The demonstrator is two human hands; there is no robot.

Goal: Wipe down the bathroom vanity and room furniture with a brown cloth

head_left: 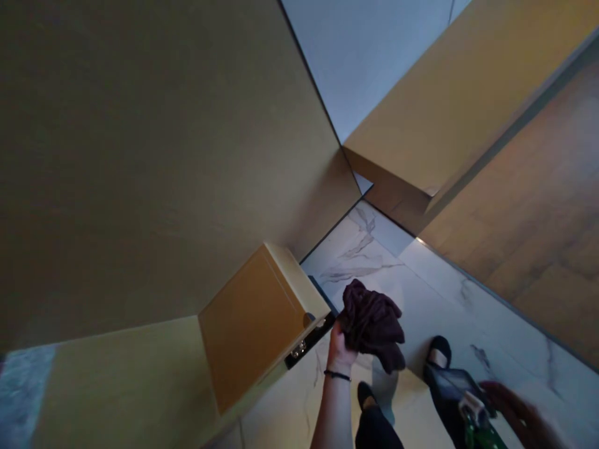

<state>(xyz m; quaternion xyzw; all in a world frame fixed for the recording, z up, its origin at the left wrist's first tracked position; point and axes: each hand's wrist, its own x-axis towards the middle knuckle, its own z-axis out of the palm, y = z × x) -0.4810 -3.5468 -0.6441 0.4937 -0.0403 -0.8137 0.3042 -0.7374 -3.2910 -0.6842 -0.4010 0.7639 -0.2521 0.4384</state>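
A bunched dark maroon cloth (373,324) is gripped in my left hand (342,348), just right of the corner of an orange-topped cabinet. A dark band circles that wrist. At the lower right my right hand (512,408) is blurred, its fingers by a dark, partly see-through object (453,383) and a green thing with a white top (477,415). Blur hides how the right fingers meet these objects.
The cabinet (253,324) has metal fittings on a dark strip at its near edge. A large tan panel (163,156) rises at the left. Marble tiles (421,299) meet wood flooring (538,218) on the right. My shoes (438,350) stand on the tiles.
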